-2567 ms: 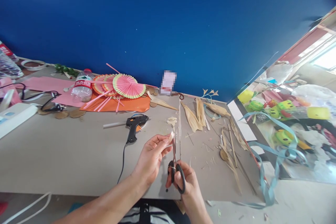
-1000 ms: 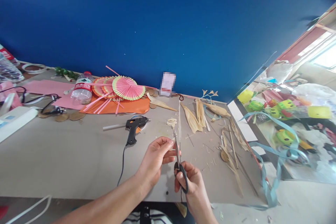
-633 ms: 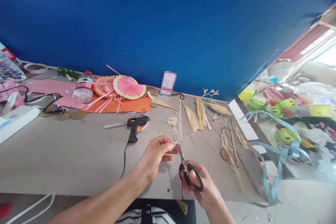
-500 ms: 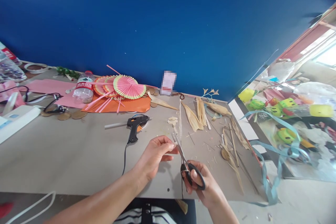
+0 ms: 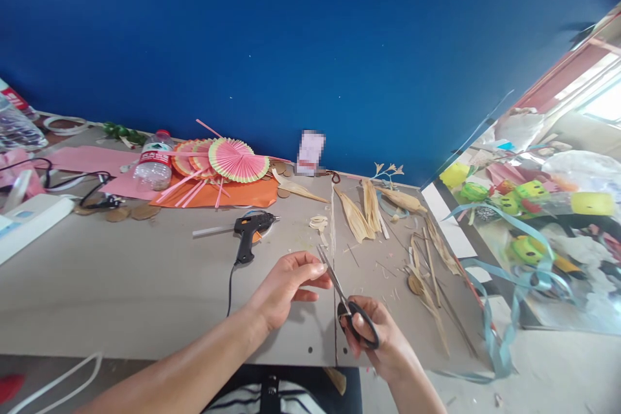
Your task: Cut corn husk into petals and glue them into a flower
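Observation:
My right hand [image 5: 371,330] grips black-handled scissors [image 5: 338,284], thumb and fingers in the loops. The blades point up and to the left, and they look closed. My left hand [image 5: 298,281] is beside the blades, thumb and index finger pinched together. Whatever is between those fingertips is too small to make out. Beyond the hands lies a small pale curled strip [image 5: 319,223] on the grey table [image 5: 160,297]. A black glue gun [image 5: 250,229] with a clear stick in its back rests left of it.
Dried corn husks [image 5: 356,217], thin sticks and small scraps lie at the right. Pink paper fans [image 5: 239,160], orange paper and a plastic bottle [image 5: 154,165] are at the back left. Blue ribbon [image 5: 517,310] hangs past the table's right edge. A blue wall [image 5: 291,45] rises behind.
The scissors' handles have come closer together and the blades have closed beside my left fingertips. My left hand has barely moved.

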Available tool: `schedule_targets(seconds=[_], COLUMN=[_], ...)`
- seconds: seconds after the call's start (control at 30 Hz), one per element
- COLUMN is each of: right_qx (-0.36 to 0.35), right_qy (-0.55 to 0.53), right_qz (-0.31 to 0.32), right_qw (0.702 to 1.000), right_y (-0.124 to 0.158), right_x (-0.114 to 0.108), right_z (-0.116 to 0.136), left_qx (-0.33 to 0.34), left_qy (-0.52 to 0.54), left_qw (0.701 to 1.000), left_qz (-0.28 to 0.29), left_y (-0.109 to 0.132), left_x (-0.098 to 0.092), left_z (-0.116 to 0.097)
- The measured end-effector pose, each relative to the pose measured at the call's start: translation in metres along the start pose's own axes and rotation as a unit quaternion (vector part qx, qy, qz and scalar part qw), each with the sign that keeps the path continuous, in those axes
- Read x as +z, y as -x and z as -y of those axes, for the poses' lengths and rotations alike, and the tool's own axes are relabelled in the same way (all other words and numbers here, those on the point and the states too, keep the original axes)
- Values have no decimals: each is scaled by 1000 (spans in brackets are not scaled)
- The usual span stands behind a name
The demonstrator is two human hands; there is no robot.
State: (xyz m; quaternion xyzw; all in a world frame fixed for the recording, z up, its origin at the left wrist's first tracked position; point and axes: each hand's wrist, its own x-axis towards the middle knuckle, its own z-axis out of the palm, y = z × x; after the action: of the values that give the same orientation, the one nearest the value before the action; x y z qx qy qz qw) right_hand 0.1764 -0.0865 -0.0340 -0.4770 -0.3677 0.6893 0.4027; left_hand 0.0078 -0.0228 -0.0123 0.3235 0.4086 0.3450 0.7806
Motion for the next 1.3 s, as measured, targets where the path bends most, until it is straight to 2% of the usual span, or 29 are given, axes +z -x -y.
schedule_targets(seconds=[0.13, 0.5, 0.87, 1.03, 1.3], right_qx=[-3, -3, 4, -14, -1], right_qy=[-5, -10, 3, 7, 8], right_qz=[-5, 18, 45, 44, 67], right_qw=[1000, 1000, 999, 999, 998], right_y=[-1, 0, 2, 2, 4], right_x=[-1, -7, -13, -15, -13], right_z=[0, -1, -3, -3, -2], left_qx=[11, 6, -16, -11, -14], left_qy=[-24, -15, 25, 13, 22], left_qw=[1000, 999, 999, 1000, 998], left_qz=[11, -27, 20, 22, 51], left_y=[-1, -4, -1, 0, 0], left_x=[-1, -5, -7, -8, -10], left_z=[3, 5, 0, -2, -1])
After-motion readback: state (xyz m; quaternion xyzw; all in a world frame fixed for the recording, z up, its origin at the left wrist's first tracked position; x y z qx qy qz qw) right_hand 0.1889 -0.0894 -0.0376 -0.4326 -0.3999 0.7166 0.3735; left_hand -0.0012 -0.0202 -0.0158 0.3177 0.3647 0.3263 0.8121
